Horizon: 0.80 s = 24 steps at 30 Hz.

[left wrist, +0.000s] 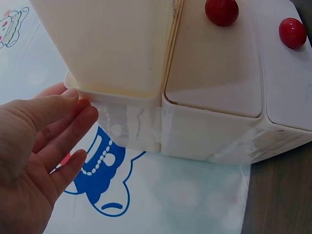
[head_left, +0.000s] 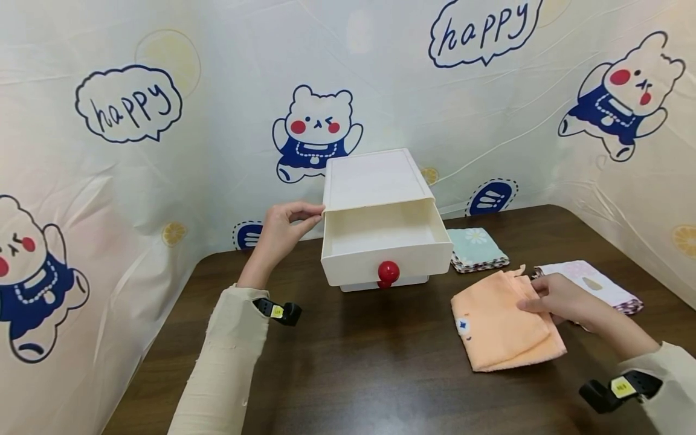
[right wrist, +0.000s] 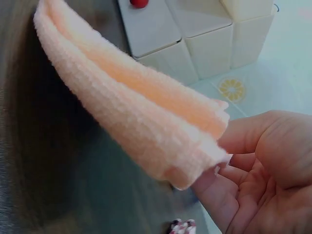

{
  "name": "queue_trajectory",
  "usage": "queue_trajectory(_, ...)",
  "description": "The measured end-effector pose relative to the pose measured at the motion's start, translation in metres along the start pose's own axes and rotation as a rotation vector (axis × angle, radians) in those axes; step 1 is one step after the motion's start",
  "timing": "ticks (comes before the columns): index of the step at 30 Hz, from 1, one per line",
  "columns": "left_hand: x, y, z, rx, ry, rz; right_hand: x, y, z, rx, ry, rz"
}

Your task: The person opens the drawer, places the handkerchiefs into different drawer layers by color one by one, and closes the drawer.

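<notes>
A peach folded towel with a small white label hangs over the table's right half. My right hand pinches it by its right edge; the right wrist view shows the folded layers between thumb and fingers. At the centre back stands a white drawer cabinet with its top drawer pulled out by a red knob's side. No contents show inside that drawer. My left hand holds the cabinet's upper left front edge, and in the left wrist view the thumb lies on the rim with fingers behind.
A mint folded cloth with a flower lies right of the cabinet. Farther right, near my right hand, lies a white folded cloth with a checked edge. A printed sheet hangs around the brown table.
</notes>
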State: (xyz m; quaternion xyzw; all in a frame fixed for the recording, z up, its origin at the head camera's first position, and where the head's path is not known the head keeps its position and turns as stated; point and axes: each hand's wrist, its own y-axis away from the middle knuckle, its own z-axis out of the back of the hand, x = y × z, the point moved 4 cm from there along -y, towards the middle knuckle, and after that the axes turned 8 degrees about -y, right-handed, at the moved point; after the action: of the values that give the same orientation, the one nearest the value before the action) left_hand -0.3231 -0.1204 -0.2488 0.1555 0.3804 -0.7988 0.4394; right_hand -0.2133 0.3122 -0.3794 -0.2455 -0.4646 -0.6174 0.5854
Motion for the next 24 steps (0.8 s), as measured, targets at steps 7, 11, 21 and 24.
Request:
queue_trajectory(7, 0.001, 0.000, -0.001, 0.003, 0.009, 0.006, 0.014, 0.004, 0.008, -0.001, 0.033, -0.001)
queue_trajectory(11, 0.001, 0.000, -0.001, 0.003, 0.006, 0.013, 0.022, 0.005, 0.014, -0.014, 0.066, 0.005)
queue_trajectory(21, 0.001, 0.000, -0.001, 0.001, 0.009, 0.009, 0.036, 0.005, 0.024, -0.028, 0.086, 0.043)
queue_trajectory(24, 0.001, 0.000, -0.001, 0.000, 0.009, 0.008, 0.042, 0.005, 0.027, -0.027, 0.092, 0.057)
